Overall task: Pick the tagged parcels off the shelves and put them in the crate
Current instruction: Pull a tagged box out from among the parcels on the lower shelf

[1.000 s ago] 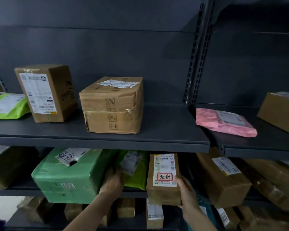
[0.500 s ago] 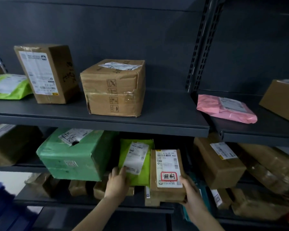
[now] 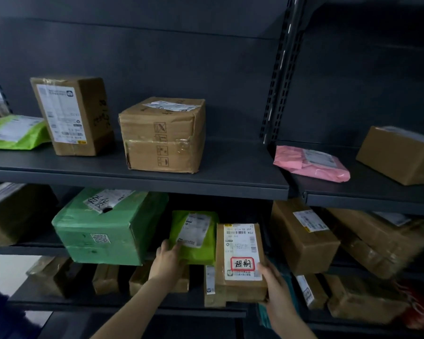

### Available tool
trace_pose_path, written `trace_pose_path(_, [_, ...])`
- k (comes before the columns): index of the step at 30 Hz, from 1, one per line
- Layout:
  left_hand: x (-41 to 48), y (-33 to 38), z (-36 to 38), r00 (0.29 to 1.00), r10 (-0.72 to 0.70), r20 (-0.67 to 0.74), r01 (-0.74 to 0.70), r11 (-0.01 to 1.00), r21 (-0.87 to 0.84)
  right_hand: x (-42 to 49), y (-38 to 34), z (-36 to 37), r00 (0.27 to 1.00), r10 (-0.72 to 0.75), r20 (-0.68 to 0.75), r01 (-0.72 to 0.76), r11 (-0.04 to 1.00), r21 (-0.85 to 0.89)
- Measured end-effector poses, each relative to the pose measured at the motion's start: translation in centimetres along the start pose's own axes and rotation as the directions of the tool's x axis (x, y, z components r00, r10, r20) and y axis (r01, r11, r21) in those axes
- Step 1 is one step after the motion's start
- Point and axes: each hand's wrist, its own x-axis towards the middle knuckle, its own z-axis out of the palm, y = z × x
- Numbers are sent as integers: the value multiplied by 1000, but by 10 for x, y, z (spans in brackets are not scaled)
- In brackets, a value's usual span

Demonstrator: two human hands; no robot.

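Two hands working: right hand [image 3: 275, 287] clamps the tagged parcel [image 3: 240, 260] in its grip, easing it out; just left, left hand [image 3: 168, 259] presses flat, steadying the lime mailer [image 3: 194, 238].

Dim, dark grey metal shelving [image 3: 206, 184]

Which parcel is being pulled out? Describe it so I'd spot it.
Look at the middle shelf, right of the big green box. The right hand holds a slim brown parcel upright beside a lime bag; only its label bears a red-bordered stamp.
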Motion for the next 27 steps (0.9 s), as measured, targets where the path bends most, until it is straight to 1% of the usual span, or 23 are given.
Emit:
trace_pose_path(6, [31,17,-4,999,-10,49,6,997,79,-5,-1,-17,1000,11,24,-12,1000,6])
trace_pose_path(7, [32,18,-4,999,-8,34,5,995,95,-5,-1,-18,1000,15,27,-15,1000,12])
trace_pose_path(9, [25,20,-3,999,17,-41,-12,994,107,-8,-2,-18,999,22,38,-23,1000,19])
trace_pose_path(11, [8,25,0,992,56,-116,-52,998,40,-11,-2,-17,998,24,51,-25,999,24])
trace_pose_path(12, [-4,28,1,989,76,-130,-80,996,-32,-14,-1,-15,998,28,56,-29,999,25])
trace_pose_path(14, [-30,32,5,988,103,-119,-128,964,-233,-22,1,-11,996,32,82,-35,999,29])
trace_pose_path(16, [-58,35,3,995,70,-64,-92,878,-469,-32,8,-5,994,30,101,-33,999,30])
trace_pose_path(17, [-71,36,1,999,45,-14,-45,804,-593,-39,13,-2,994,25,104,-28,999,30])
trace_pose_path(19, [-96,35,-3,993,43,106,60,593,-803,-53,21,7,994,15,111,-18,999,33])
trace_pose_path(20, [-107,32,-5,987,55,150,103,499,-861,-60,26,11,994,15,109,-19,999,33])
trace_pose_path(21, [-115,27,-6,981,62,184,140,428,-893,-68,30,16,994,16,104,-19,999,31])
trace_pose_path(23, [-129,11,-12,968,58,244,210,339,-917,-82,39,28,994,7,110,-8,1000,13])
trace_pose_path(25, [-142,-10,-19,959,59,277,249,291,-924,-97,49,43,991,2,137,0,1000,-19])
trace_pose_path(27, [-156,-34,-29,956,65,286,260,268,-928,-113,59,62,987,6,163,1,999,-40])
